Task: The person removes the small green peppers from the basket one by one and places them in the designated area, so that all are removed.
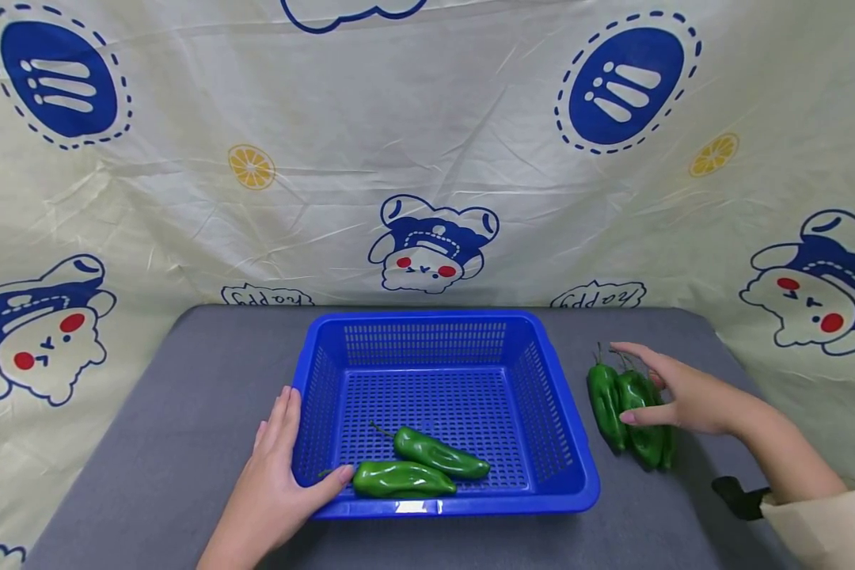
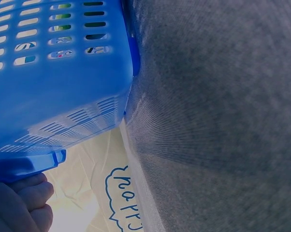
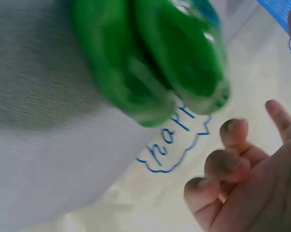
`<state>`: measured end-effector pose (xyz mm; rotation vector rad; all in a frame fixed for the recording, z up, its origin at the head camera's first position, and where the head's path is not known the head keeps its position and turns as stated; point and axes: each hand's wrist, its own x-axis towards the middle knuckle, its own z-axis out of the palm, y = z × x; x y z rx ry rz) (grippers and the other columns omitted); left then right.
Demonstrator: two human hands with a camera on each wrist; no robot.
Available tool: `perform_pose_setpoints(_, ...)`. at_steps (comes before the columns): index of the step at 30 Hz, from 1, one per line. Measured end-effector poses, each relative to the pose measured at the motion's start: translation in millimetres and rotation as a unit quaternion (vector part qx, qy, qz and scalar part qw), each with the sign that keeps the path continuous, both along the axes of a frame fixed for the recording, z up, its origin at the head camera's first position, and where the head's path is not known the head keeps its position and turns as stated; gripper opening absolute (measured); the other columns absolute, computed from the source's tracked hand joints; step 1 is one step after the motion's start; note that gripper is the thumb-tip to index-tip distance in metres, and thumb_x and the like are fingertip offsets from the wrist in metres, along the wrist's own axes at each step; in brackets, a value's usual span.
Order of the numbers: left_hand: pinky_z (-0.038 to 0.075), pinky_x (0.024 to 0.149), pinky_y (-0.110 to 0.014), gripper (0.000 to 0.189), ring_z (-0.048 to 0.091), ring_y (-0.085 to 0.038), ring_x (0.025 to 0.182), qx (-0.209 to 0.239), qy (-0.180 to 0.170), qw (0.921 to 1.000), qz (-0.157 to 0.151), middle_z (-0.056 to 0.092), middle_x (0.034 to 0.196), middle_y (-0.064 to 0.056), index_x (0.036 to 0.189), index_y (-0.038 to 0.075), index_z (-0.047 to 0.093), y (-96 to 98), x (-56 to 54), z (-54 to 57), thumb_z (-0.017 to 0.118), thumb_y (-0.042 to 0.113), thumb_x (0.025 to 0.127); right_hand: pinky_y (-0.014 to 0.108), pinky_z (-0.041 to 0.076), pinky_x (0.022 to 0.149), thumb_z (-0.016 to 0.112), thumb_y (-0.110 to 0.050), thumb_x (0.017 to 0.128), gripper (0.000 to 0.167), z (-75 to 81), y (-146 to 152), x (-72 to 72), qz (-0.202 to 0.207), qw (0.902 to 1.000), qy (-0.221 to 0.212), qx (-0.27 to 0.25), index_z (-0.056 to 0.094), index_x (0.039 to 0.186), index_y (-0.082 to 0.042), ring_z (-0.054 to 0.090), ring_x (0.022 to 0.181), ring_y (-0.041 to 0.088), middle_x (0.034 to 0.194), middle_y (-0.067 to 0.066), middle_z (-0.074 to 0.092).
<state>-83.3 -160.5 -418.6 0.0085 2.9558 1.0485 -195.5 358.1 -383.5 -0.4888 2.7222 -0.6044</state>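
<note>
My left hand (image 1: 273, 473) rests on the front left corner of a blue plastic basket (image 1: 427, 504), fingers along the left rim and thumb over the front rim. The left wrist view shows curved fingers (image 2: 32, 198) beside the rim. Two green peppers (image 1: 406, 480) lie inside the basket near its front wall. On the right, my right hand (image 1: 698, 396) hovers over a small group of green peppers (image 1: 606, 404), thumb and index finger spread apart. In the right wrist view, a gap separates the fingers (image 3: 227, 164) from the peppers (image 3: 121, 63). The hand hides part of the group.
A grey cloth-covered table (image 1: 207, 380) lies under everything. Behind it hangs a pale curtain (image 1: 328, 206) printed with cartoon bears. A black object (image 1: 737, 497) shows by the right sleeve (image 1: 819, 526). The basket's right wall stands between its inside and the right-hand peppers.
</note>
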Motion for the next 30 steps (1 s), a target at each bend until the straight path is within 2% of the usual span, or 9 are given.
perform_pose_setpoints(2, 0.018, 0.115, -0.071, 0.116, 0.011, -0.052, 0.149, -0.001, -0.003, 1.0000, 0.001, 0.005, 0.169, -0.011, 0.161, 0.017, 0.004, -0.2, -0.1, 0.4, 0.071, 0.065, 0.080, 0.041, 0.049, 0.071, 0.078, -0.048, 0.081, 0.101, 8.0, -5.9, -2.4, 0.005, 0.9999, 0.002, -0.009, 0.018, 0.159, -0.021, 0.055, 0.102, 0.033, 0.122, 0.023, 0.051)
perform_pose_setpoints(4, 0.018, 0.116, -0.071, 0.115, 0.011, -0.052, 0.149, -0.001, -0.003, 1.0000, 0.001, 0.005, 0.168, -0.011, 0.161, 0.017, 0.005, -0.3, 0.0, 0.6, 0.071, 0.065, 0.080, 0.032, 0.040, 0.064, 0.078, -0.045, 0.082, 0.099, 15.6, -13.1, -5.3, 0.009, 0.9998, 0.005, -0.015, 0.020, 0.158, -0.021, 0.049, 0.092, 0.024, 0.106, 0.015, 0.050)
perform_pose_setpoints(8, 0.017, 0.117, -0.069, 0.116, 0.010, -0.050, 0.150, 0.004, 0.000, 1.0000, 0.001, 0.006, 0.168, -0.011, 0.161, 0.017, 0.005, -0.7, 0.3, 0.2, 0.072, 0.064, 0.079, 0.029, 0.035, 0.056, 0.077, -0.042, 0.085, 0.094, 30.2, -28.4, -12.4, 0.024, 0.9994, 0.012, -0.024, 0.020, 0.157, -0.024, 0.045, 0.076, 0.016, 0.096, 0.008, 0.047)
perform_pose_setpoints(13, 0.017, 0.116, -0.071, 0.116, 0.010, -0.051, 0.150, 0.003, -0.004, 1.0000, 0.003, 0.005, 0.169, -0.010, 0.161, 0.018, 0.004, -0.9, -0.2, -0.1, 0.071, 0.065, 0.080, 0.028, 0.038, 0.054, 0.078, -0.040, 0.085, 0.090, 44.6, -50.6, -22.6, 0.046, 0.9978, 0.013, -0.045, 0.023, 0.156, -0.028, 0.043, 0.065, 0.013, 0.095, 0.005, 0.050)
perform_pose_setpoints(17, 0.017, 0.115, -0.072, 0.115, 0.010, -0.052, 0.149, 0.004, -0.005, 1.0000, 0.003, 0.005, 0.169, -0.010, 0.161, 0.018, 0.004, -0.6, -0.2, -0.9, 0.070, 0.066, 0.080, 0.027, 0.041, 0.057, 0.080, -0.040, 0.082, 0.090, 53.5, -70.5, -27.6, 0.054, 0.9975, 0.013, -0.043, 0.027, 0.154, -0.029, 0.046, 0.068, 0.016, 0.101, 0.006, 0.053)
perform_pose_setpoints(22, 0.018, 0.115, -0.072, 0.116, 0.011, -0.052, 0.149, 0.005, 0.005, 1.0000, 0.003, 0.006, 0.169, -0.010, 0.161, 0.016, 0.006, -0.3, 0.5, -1.9, 0.071, 0.066, 0.079, 0.029, 0.044, 0.060, 0.081, -0.040, 0.081, 0.089, 64.1, -96.1, -31.8, 0.065, 0.9968, -0.016, -0.045, 0.029, 0.153, -0.030, 0.049, 0.074, 0.021, 0.110, 0.009, 0.054)
perform_pose_setpoints(30, 0.020, 0.115, -0.072, 0.116, 0.013, -0.054, 0.148, 0.002, 0.012, 0.9999, 0.002, 0.008, 0.168, -0.013, 0.161, 0.013, 0.008, 0.3, 0.6, -1.8, 0.072, 0.065, 0.079, 0.031, 0.047, 0.065, 0.081, -0.046, 0.080, 0.090, 68.8, -133.4, -37.5, 0.116, 0.9912, -0.052, -0.034, 0.028, 0.152, -0.039, 0.051, 0.077, 0.021, 0.115, 0.008, 0.054)
